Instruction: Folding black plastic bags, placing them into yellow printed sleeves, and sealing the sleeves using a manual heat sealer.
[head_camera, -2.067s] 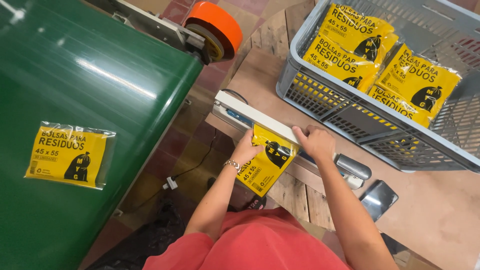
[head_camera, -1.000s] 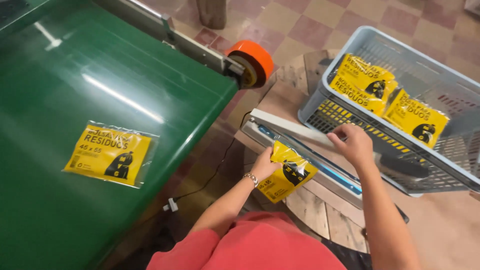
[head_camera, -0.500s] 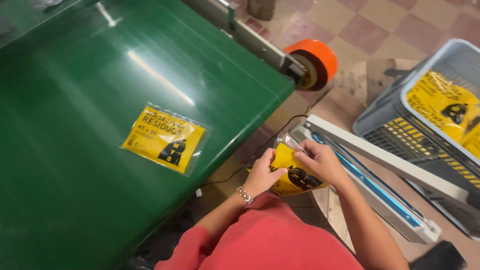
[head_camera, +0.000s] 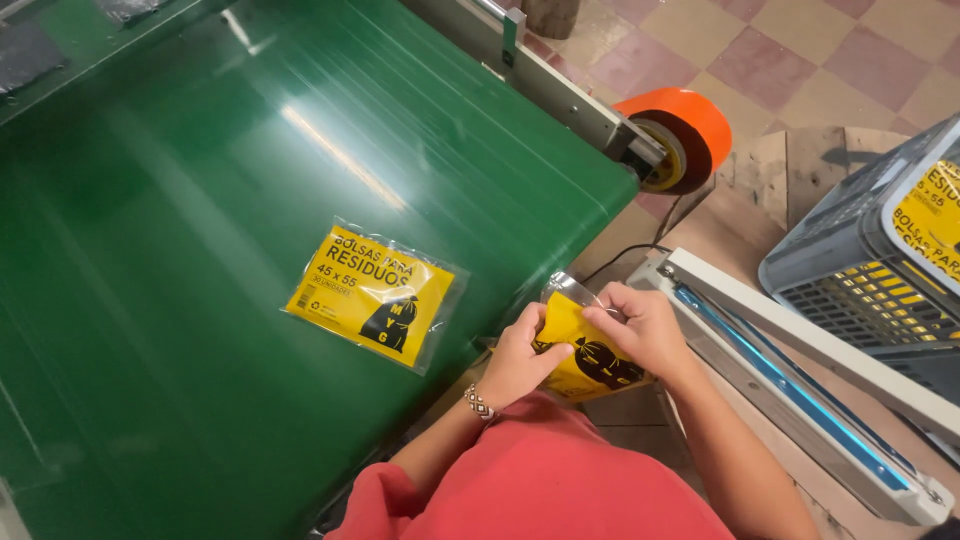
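Fingers of both hands pinch a yellow packet (head_camera: 590, 350) beside the green conveyor belt (head_camera: 200, 250), above checkered floor tiles (head_camera: 800, 60).

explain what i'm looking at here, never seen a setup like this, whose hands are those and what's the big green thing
The picture comes from a camera worn on a person's head, looking down at their own two hands, so the red sleeves at the bottom belong to that same person. The left hand and the right hand together pinch a small yellow packet in clear plastic, close to the body.

The big green surface is a wide belt; an orange roller sits at its far end. One more yellow packet lies flat on the belt, untouched.

To the right is a long white bar device with a blue strip along it, standing open. Beyond it, at the right edge, is a grey plastic crate with more yellow packets inside. The floor is tiled.
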